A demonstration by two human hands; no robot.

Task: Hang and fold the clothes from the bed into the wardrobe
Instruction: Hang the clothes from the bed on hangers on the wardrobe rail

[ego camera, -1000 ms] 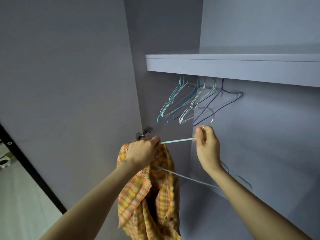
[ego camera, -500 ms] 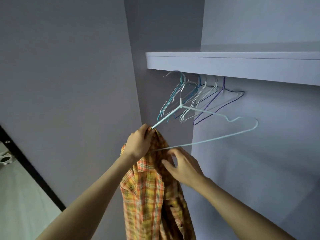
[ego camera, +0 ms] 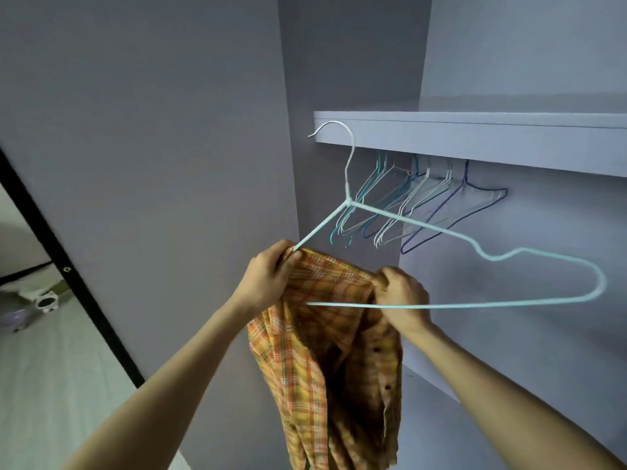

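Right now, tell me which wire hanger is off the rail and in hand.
The pale blue hanger in front: the left hand grips its end with the plaid shirt. The empty hangers stay under the shelf.

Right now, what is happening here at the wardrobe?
A person is putting an orange checked shirt on a pale blue wire hanger. The left hand grips the shirt together with one end of the hanger; the right hand pinches the shirt's fabric. Empty hangers hang under the shelf.

Two bare forearms, no sleeves in view; left hand (ego camera: 266,281) and right hand (ego camera: 402,301) without rings, watch or gloves
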